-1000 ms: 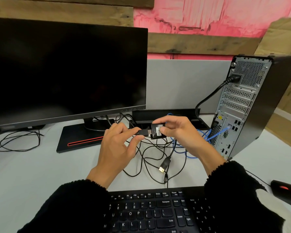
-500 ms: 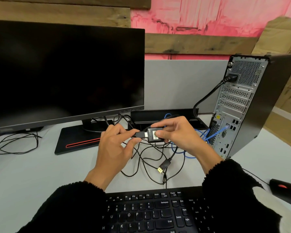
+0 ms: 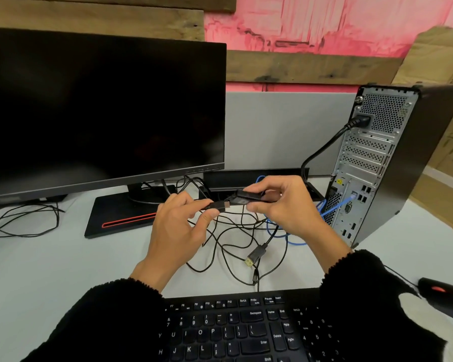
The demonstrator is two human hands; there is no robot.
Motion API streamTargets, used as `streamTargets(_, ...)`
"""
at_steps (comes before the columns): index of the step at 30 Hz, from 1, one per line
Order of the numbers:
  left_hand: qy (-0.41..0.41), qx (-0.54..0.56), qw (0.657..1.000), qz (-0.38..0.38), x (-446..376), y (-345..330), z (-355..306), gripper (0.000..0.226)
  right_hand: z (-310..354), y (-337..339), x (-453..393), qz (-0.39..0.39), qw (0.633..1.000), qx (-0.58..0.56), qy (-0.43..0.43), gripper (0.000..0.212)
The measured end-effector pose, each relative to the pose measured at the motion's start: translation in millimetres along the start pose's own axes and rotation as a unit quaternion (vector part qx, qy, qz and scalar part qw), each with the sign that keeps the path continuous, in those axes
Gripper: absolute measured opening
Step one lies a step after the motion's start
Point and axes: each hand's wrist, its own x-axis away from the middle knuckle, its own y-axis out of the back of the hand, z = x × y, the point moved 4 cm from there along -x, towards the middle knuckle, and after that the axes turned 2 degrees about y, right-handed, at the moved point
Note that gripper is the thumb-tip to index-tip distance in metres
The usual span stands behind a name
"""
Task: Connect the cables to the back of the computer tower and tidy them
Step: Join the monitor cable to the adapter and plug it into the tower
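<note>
The computer tower [image 3: 372, 163] stands at the right with its back panel facing me. A black power cable [image 3: 322, 150] and a blue network cable [image 3: 336, 206] are plugged into it. My left hand [image 3: 178, 231] pinches a black cable plug [image 3: 217, 205]. My right hand [image 3: 285, 205] grips a small black adapter [image 3: 249, 197], and the plug's tip meets the adapter's end. Below my hands a loose gold-tipped connector [image 3: 254, 256] lies among tangled black cables [image 3: 228, 231] on the desk.
A dark monitor [image 3: 102, 113] on a black and red stand [image 3: 120, 218] fills the left. A black keyboard [image 3: 236, 330] lies at the near edge, a black mouse [image 3: 442, 290] at the right. More coiled cable [image 3: 24, 218] lies far left. A grey divider [image 3: 285, 131] stands behind.
The adapter has turned in my right hand, so its labelled face no longer shows. My left hand has brought the plug's tip against the adapter's end.
</note>
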Motion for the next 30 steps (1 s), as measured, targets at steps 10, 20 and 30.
streamTargets(10, 0.000, 0.006, 1.000, -0.008, -0.4, 1.8, 2.8, 0.047, -2.9, -7.9, 3.0, 0.017, 0.998, 0.035, 0.040, 0.029)
streamTargets(20, -0.008, 0.006, 1.000, 0.001, 0.8, 1.6, 2.6, 0.041, 0.9, -6.1, 7.8, 0.031, 0.997, 0.064, -0.003, 0.053)
streamTargets(30, -0.021, -0.013, 1.000, 0.009, 0.2, 2.4, 1.3, 0.032, -1.7, -7.2, 7.5, 0.036, 0.999, 0.031, -0.007, 0.057)
